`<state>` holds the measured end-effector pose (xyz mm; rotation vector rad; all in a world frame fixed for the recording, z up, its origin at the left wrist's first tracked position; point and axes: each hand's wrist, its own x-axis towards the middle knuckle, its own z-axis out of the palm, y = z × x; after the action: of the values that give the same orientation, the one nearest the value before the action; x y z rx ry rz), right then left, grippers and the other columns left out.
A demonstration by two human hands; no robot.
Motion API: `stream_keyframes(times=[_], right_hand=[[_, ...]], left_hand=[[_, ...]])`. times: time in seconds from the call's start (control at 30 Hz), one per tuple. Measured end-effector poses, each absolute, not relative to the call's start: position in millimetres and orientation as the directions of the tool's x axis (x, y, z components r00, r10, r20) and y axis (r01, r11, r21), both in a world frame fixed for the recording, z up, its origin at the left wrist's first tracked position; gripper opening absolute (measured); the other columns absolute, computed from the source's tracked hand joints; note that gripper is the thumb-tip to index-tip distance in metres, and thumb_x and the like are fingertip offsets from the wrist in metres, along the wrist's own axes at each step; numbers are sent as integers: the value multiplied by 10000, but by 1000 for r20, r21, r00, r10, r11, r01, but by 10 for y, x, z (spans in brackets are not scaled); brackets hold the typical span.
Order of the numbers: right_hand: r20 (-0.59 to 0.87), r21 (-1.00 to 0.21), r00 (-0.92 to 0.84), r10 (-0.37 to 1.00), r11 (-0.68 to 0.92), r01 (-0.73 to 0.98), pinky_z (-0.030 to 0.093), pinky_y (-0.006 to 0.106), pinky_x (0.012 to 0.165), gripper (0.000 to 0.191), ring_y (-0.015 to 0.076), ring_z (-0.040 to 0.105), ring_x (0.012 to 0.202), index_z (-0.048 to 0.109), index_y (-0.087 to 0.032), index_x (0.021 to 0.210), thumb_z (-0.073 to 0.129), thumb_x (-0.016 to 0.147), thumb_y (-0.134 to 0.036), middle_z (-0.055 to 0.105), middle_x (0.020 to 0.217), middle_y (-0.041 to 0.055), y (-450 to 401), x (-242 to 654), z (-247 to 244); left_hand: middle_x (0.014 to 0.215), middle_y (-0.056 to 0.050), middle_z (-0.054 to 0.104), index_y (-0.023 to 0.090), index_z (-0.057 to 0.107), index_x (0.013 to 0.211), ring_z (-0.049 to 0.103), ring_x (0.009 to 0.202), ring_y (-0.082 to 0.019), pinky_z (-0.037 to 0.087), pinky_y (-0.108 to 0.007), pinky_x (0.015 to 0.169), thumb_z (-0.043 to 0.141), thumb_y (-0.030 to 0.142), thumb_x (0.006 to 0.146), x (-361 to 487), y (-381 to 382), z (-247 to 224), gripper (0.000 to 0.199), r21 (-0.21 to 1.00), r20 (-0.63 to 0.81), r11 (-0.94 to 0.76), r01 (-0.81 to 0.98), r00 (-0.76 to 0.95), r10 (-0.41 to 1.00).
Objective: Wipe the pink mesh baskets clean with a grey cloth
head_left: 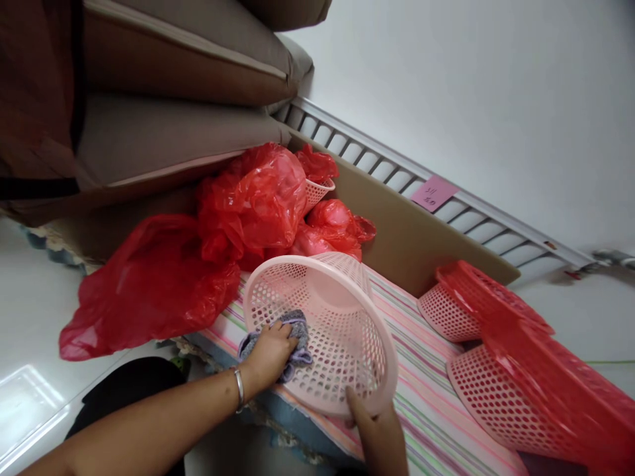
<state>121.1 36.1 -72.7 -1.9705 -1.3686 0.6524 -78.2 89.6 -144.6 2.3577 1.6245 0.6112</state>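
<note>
A pink perforated plastic basket (pixel 342 317) is tipped on its side, its mouth facing me, over a striped cloth (pixel 426 370). My left hand (pixel 272 350), with a silver bangle at the wrist, presses a gray cloth with purple edging (pixel 297 330) against the inside of the basket's left part. At the basket's lower right rim, my right hand (pixel 374 423) grips the edge, thumb on the inner side.
Red plastic bags (pixel 253 198) are heaped behind the basket, around a smaller pink basket (pixel 317 192). Pink baskets with red plastic (pixel 510 396) stand at right. Large cushions (pixel 178 132), a radiator (pixel 387 175) and a pink note (pixel 434 193) are behind.
</note>
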Motion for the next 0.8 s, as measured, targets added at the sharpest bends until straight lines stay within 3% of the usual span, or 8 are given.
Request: stream_keyframes(times=[0.07, 0.13, 0.3, 0.43, 0.57, 0.67, 0.8], right_hand=[[-123, -815, 308, 943, -273, 511, 508, 363, 697, 354, 279, 653, 676, 661, -189, 767, 578, 659, -516, 648, 561, 55, 301, 1134, -1005], [-164, -856, 285, 944, -280, 434, 524, 385, 677, 339, 286, 653, 623, 627, -192, 637, 542, 686, -516, 651, 557, 84, 257, 1038, -1255], [-137, -934, 300, 944, -224, 277, 532, 379, 608, 347, 288, 656, 618, 652, -162, 712, 583, 659, -497, 699, 682, 100, 313, 943, -1417], [-95, -863, 247, 964, -203, 463, 501, 319, 641, 324, 262, 651, 650, 681, -162, 638, 577, 642, -469, 692, 624, 77, 421, 1089, -1162], [-122, -708, 193, 974, -222, 671, 471, 310, 626, 386, 258, 636, 629, 615, -195, 476, 507, 645, -525, 659, 536, 78, 454, 1262, -843], [-88, -648, 218, 972, -222, 728, 464, 304, 583, 354, 233, 612, 549, 620, -202, 597, 463, 658, -513, 617, 466, 32, 449, 1321, -628], [-41, -609, 265, 963, -235, 758, 461, 300, 544, 442, 222, 599, 509, 627, -174, 923, 481, 653, -492, 612, 472, -15, 453, 1316, -488]], left_hand=[[961, -70, 594, 225, 647, 1037, 516, 949, -254, 437, -375, 777, 423, 187, 900, -749, 864, -1455, 265, 421, 210, -376, 826, 314, 926], [965, -61, 597, 237, 645, 1058, 520, 955, -241, 442, -358, 792, 432, 183, 898, -700, 806, -1468, 272, 438, 214, -403, 804, 342, 915], [1031, -35, 596, 282, 588, 1152, 525, 979, -221, 445, -332, 812, 455, 268, 915, -610, 659, -1494, 273, 444, 245, -483, 755, 416, 876], [1074, -45, 587, 255, 579, 1149, 513, 975, -221, 432, -344, 813, 421, 252, 932, -620, 667, -1508, 269, 363, 281, -533, 764, 456, 844], [1036, -62, 591, 217, 605, 1075, 503, 960, -232, 419, -367, 812, 431, 220, 925, -674, 754, -1516, 229, 326, 283, -516, 792, 439, 853], [984, -71, 594, 184, 628, 972, 504, 949, -242, 414, -380, 812, 449, 202, 913, -724, 826, -1510, 190, 315, 274, -475, 822, 401, 874], [960, -76, 591, 179, 634, 950, 505, 946, -257, 414, -396, 796, 438, 178, 905, -754, 879, -1494, 201, 333, 261, -406, 851, 331, 907]])
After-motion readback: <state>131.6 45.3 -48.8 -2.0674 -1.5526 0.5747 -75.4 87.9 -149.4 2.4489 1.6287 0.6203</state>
